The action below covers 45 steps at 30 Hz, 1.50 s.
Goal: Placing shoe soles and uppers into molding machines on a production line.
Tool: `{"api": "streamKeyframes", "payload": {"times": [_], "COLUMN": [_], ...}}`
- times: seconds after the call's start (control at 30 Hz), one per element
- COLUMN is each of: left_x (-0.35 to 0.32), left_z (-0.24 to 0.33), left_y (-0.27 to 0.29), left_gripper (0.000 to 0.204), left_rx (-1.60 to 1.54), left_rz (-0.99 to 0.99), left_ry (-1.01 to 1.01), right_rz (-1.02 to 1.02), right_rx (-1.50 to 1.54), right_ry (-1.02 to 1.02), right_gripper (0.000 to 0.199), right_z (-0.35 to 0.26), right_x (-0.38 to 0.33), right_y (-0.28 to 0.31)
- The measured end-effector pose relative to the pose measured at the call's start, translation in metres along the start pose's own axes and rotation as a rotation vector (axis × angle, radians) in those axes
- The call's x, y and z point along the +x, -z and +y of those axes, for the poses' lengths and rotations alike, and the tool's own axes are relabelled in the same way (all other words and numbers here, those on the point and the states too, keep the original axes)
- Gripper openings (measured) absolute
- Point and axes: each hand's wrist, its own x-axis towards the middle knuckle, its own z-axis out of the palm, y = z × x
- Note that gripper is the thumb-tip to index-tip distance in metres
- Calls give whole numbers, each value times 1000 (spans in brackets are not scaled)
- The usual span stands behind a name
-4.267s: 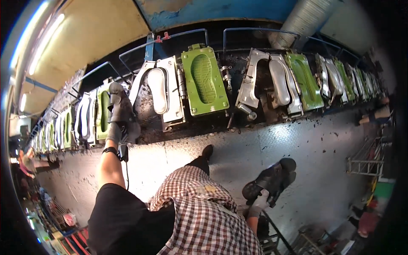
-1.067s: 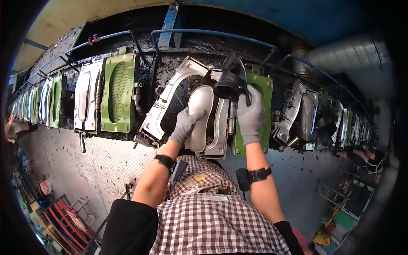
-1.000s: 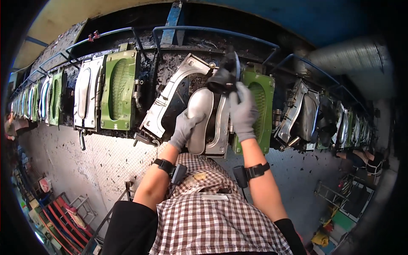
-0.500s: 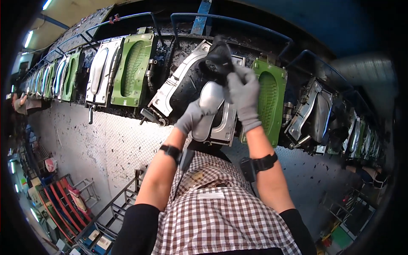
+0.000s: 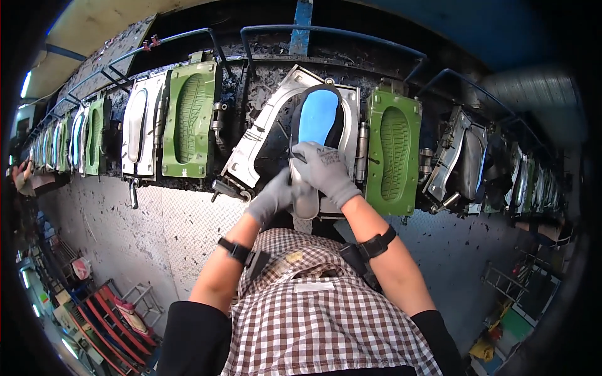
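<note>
Dark scrap-strewn bench (image 5: 254,84): blue-and-black shoe upper (image 5: 318,116) over silver metal foot-form (image 5: 306,207), which reaches the front edge. Right hand (image 5: 324,166) grips upper; left hand (image 5: 274,195) blurred, can't tell. Uneven pull could skew it.

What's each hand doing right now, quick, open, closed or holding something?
Left hand: partly curled at the silver shoe last; grip cannot be told.
Right hand: closed on the blue-bottomed black shoe upper.

Shoe base (image 5: 318,116) is blue; hands (image 5: 326,169), grey-gloved; mould (image 5: 394,156), green; apron (image 5: 320,329), brown-white checked; duct (image 5: 533,103), apparently grey.
</note>
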Motion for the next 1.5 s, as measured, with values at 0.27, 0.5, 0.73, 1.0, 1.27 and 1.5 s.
{"api": "streamKeyframes", "payload": {"times": [0.27,0.5,0.73,1.0,1.27,1.5], "left_x": [-60,-32,24,77,59,90], "left_z": [-22,32,50,82,102,130], "left_y": [-8,20,5,-17,-54,-48], "left_gripper": [60,55,50,53,89,55], "left_rx": [-361,-467,-465,-581,-508,-545], "left_rz": [-231,45,204,200,272,308], "left_ry": [323,71,63,10,-75,99], "right_rz": [-101,378,148,366,271,705], "right_rx": [274,247,433,73,101,258], "right_ry": [-93,-284,-570,-387,-240,-229], "right_gripper": [25,48,59,60,53,41], "right_z": [-25,-1,13,39,64,174], "right_x": [-85,-60,-49,-19,-27,-137], "right_y": [-30,-10,-44,-1,15,149]}}
